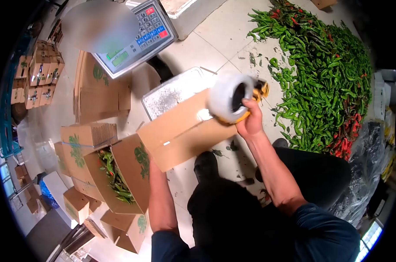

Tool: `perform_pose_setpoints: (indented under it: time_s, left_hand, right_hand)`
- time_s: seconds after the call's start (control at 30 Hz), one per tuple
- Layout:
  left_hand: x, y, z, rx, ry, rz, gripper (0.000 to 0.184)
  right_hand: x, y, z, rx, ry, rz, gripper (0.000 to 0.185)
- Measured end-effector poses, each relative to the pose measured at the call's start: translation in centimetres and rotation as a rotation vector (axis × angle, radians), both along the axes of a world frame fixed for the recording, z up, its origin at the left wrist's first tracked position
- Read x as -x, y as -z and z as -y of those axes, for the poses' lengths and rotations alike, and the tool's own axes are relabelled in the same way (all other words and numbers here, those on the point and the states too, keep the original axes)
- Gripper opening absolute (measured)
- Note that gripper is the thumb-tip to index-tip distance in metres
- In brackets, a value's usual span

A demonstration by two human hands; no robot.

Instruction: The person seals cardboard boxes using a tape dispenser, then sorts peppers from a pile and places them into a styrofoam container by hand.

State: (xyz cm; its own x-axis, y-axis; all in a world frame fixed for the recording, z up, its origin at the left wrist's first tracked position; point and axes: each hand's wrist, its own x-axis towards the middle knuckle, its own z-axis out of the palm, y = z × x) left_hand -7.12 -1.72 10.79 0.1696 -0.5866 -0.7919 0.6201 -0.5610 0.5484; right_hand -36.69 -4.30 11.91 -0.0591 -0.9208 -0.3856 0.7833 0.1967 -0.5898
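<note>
My right hand (251,120) is wrapped round a yellow tape dispenser (263,89) carrying a large roll of clear tape (227,97). The roll sits over the right end of a brown cardboard box (187,133), whose flaps meet in a seam along the face turned up to me. A small white mark shows near that seam. My left wrist (158,172) reaches up to the box's left end; the fingers are hidden behind the cardboard.
An open carton of green peppers (119,179) stands at left beside a bundle of flattened cartons (82,146). A weighing scale's platform (176,89) and its display (119,56) lie ahead. Green and red peppers (316,78) are heaped on the floor at right.
</note>
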Motion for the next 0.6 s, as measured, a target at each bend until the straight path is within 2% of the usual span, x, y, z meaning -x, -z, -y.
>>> perform_pose_setpoints:
  time_s: [0.07,0.13,0.17,0.2,0.23,0.27,0.37,0.47,0.5,0.6]
  left_hand:
    - [0.0,-3.8,0.0,-0.167,0.042,0.176,0.059]
    - [-2.3,-6.4,-0.1,-0.039,0.052,0.339,0.059]
    - [-4.0,-7.1,-0.3,0.113,0.071,0.362,0.06]
    - [-5.2,-7.9,-0.2,0.277,0.18,0.734,0.06]
    - [-5.2,-9.2,0.1,0.285,0.317,0.938,0.061]
    - [-5.0,-10.7,0.3,0.288,0.459,1.14,0.061]
    - [-0.8,-12.5,2.1,0.256,0.695,1.307,0.057]
    - [-1.4,-11.9,3.3,0.183,0.721,1.231,0.051]
    - [-0.9,-12.3,3.0,0.217,0.652,1.171,0.048]
    - [-1.7,-10.4,2.8,0.298,0.589,1.081,0.048]
  right_hand:
    - [0.2,-0.9,0.4,0.047,-0.169,0.021,0.052]
    - [-0.4,0.3,1.4,0.012,-0.258,0.072,0.045]
    - [-1.3,1.1,1.9,0.008,-0.292,0.108,0.046]
    - [-2.0,1.8,2.4,0.007,-0.32,0.146,0.048]
    - [-2.2,2.7,3.0,-0.013,-0.4,0.173,0.049]
    - [-2.3,3.8,3.0,-0.028,-0.378,0.172,0.047]
    - [0.1,5.8,2.7,-0.144,-0.365,0.247,0.035]
    - [5.0,7.4,1.7,-0.052,-0.292,0.094,0.034]
    - [7.0,6.8,1.1,-0.099,-0.374,0.061,0.037]
    - [8.4,3.0,0.0,-0.086,-0.521,-0.314,0.06]
